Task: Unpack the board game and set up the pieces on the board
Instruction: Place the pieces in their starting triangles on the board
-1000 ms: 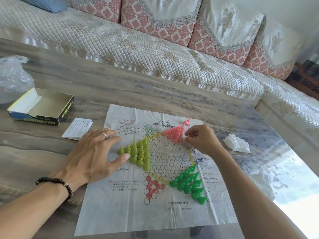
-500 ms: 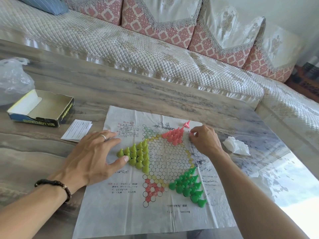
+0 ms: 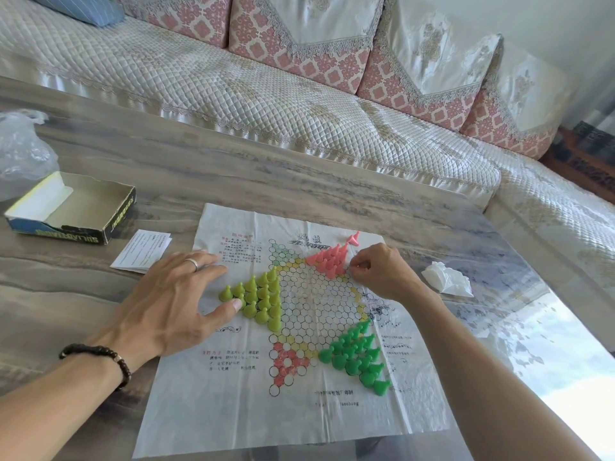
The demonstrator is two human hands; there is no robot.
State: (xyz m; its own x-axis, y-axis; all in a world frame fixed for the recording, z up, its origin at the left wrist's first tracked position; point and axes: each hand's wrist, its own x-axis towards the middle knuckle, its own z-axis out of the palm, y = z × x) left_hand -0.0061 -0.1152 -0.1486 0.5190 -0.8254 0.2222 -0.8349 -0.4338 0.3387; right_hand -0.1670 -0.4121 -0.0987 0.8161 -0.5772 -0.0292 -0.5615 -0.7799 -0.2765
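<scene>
Grey streaked table [image 3: 299,181] before a quilted sofa [image 3: 266,94]: on it the paper game board [image 3: 259,410], carrying yellow-green pieces [image 3: 259,294] at left, pink pieces [image 3: 329,261] at top, green pieces [image 3: 357,356] at lower right. My left hand [image 3: 173,301] lies spread flat on the sheet, thumb beside the yellow-green cluster; my right hand [image 3: 379,271] is curled beside the pink group, its pinch unclear. Open box [image 3: 71,207], leaflet [image 3: 141,249] and crumpled tissue [image 3: 447,279] lie off-board.
</scene>
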